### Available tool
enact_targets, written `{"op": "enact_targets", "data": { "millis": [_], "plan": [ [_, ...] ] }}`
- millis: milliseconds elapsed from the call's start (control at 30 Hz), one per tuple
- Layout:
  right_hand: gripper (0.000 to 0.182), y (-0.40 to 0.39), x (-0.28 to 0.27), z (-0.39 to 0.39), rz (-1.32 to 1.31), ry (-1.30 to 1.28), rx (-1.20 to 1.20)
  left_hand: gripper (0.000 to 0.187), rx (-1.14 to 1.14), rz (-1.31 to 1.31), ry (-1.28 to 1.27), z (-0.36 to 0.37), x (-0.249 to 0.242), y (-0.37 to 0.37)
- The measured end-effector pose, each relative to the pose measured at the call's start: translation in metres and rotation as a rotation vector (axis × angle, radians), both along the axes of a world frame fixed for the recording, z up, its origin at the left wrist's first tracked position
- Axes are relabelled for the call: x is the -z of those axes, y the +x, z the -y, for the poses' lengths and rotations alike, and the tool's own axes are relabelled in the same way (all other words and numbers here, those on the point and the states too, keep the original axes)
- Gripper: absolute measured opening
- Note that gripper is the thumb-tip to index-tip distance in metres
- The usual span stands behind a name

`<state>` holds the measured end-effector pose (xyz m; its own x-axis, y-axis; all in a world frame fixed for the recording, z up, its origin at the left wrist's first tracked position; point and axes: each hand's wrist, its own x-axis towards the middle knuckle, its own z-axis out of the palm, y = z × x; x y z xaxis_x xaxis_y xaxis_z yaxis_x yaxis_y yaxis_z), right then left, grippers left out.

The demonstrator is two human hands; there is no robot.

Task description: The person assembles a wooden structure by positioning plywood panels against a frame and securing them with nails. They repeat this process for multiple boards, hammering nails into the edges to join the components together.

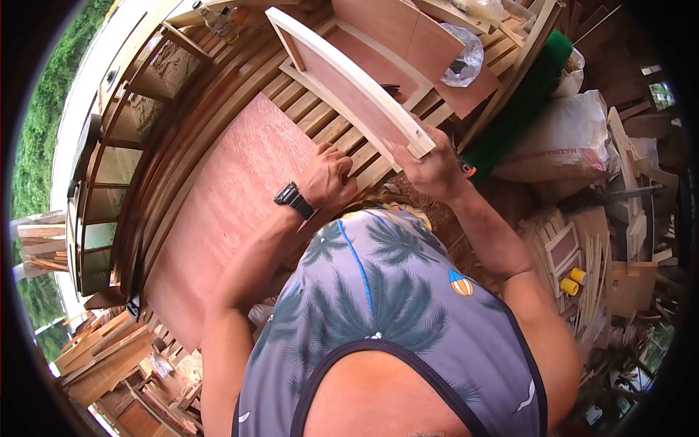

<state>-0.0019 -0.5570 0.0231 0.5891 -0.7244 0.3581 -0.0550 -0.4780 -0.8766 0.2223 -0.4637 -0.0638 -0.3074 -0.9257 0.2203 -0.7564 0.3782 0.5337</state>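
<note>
My right hand point(431, 166) is wrapped round the near end of a wooden frame point(349, 80) that stands on edge, its pale strips edging a thin reddish panel. The frame's far end leans away over the slatted bench. My left hand point(329, 177), with a black watch point(293, 198) at the wrist, is closed at the near right corner of a large plywood sheet point(226, 175). Its fingers curl over the sheet's edge; the thumb is hidden.
Wooden slats point(309, 116) carry the sheet and frame. Other panels point(389, 44) and a clear plastic bag point(463, 57) lie beyond. To the right are green netting point(520, 109), a white sack point(561, 138) and two yellow rolls point(569, 286). A bottle point(211, 20) stands at the far left.
</note>
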Motion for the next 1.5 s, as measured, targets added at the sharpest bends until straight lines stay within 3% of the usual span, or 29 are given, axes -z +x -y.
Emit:
{"op": "enact_targets", "data": {
  "millis": [67, 100, 133, 233, 333, 500, 567, 633, 667, 733, 800, 867, 900, 933, 1000, 1033, 1067, 1100, 1167, 1233, 1333, 1367, 1433, 1500],
  "plan": [
    [0.042, -0.008, 0.007, -0.002, -0.016, 0.038, -0.028, 0.028, -0.074, 0.001, -0.027, 0.004, 0.018, -0.008],
    [0.046, -0.01, 0.008, -0.003, -0.04, 0.055, -0.044, 0.044, -0.085, 0.034, -0.034, 0.01, 0.026, -0.013],
    [0.05, -0.012, 0.008, -0.005, -0.065, 0.073, -0.061, 0.044, -0.094, 0.031, -0.033, 0.014, 0.031, -0.015],
    [0.05, -0.015, 0.0, -0.011, -0.018, 0.028, -0.065, 0.06, -0.096, 0.249, 0.339, 0.024, 0.032, -0.017],
    [0.051, -0.017, 0.004, -0.013, -0.032, 0.021, -0.067, 0.06, -0.034, 0.225, 0.349, 0.03, 0.044, -0.011],
    [0.054, -0.009, 0.02, -0.01, -0.049, 0.087, -0.121, 0.041, 0.007, 0.346, 0.484, 0.03, 0.041, -0.008],
    [0.054, 0.003, 0.028, -0.009, -0.035, 0.089, -0.123, 0.02, -0.011, 0.116, 0.061, 0.013, 0.038, -0.003],
    [0.056, 0.013, 0.037, -0.01, 0.042, 0.08, -0.122, 0.012, -0.119, 0.064, -0.074, 0.0, 0.022, 0.006],
    [0.057, 0.018, 0.04, -0.012, 0.063, 0.123, -0.118, 0.014, -0.24, 0.005, -0.213, -0.005, 0.01, 0.014],
    [0.057, 0.026, 0.047, -0.013, 0.051, 0.083, -0.107, 0.016, -0.496, -0.081, -0.253, 0.0, -0.001, 0.049],
    [0.056, 0.037, 0.049, -0.016, 0.061, 0.083, -0.102, 0.016, -0.651, -0.312, -0.439, 0.022, -0.019, 0.083],
    [0.057, 0.044, 0.055, -0.013, 0.033, -0.054, -0.12, 0.013, -0.468, 0.354, -0.929, 0.047, -0.076, 0.085],
    [0.064, 0.045, 0.055, -0.013, -0.004, -0.036, -0.107, 0.01, -0.442, 0.319, -0.948, 0.06, -0.092, 0.081],
    [0.079, 0.039, 0.046, -0.015, -0.124, 0.168, -0.122, 0.012, -0.416, 0.288, -0.973, 0.071, -0.105, 0.07],
    [0.095, 0.021, 0.039, -0.007, -0.305, 0.105, -0.155, 0.024, -0.414, -0.122, -0.579, 0.08, -0.122, 0.037],
    [0.1, 0.008, 0.036, 0.001, -0.354, 0.139, -0.223, 0.028, -0.432, -0.08, -0.499, 0.082, -0.111, 0.033],
    [0.094, -0.01, 0.03, 0.011, -0.435, 0.028, -0.243, 0.033, -0.444, -0.038, -0.422, 0.087, -0.096, 0.033],
    [0.087, -0.028, 0.035, 0.02, -0.403, 0.16, -0.218, 0.031, -0.32, 0.032, -0.643, 0.092, -0.09, 0.033],
    [0.068, -0.064, 0.061, 0.038, -0.588, 0.028, 0.061, 0.032, -0.362, -0.008, -0.54, 0.093, -0.088, 0.034],
    [0.069, -0.096, 0.1, 0.043, -0.881, -0.022, 0.171, 0.036, -0.381, -0.031, -0.485, 0.095, -0.088, 0.033],
    [0.073, -0.104, 0.122, 0.03, -0.981, 0.075, 0.175, 0.037, -0.382, 0.073, -0.511, 0.097, -0.081, 0.036],
    [0.071, -0.103, 0.122, 0.028, -0.944, 0.08, 0.179, 0.037, -0.386, 0.07, -0.515, 0.098, -0.078, 0.035],
    [0.071, -0.102, 0.098, 0.026, -0.814, 0.191, 0.149, 0.037, -0.305, 0.24, -0.793, 0.101, -0.076, 0.036],
    [0.071, -0.103, 0.072, 0.028, -0.552, 0.373, 0.122, 0.036, -0.346, 0.119, -0.7, 0.094, -0.084, 0.035]
  ]
}}
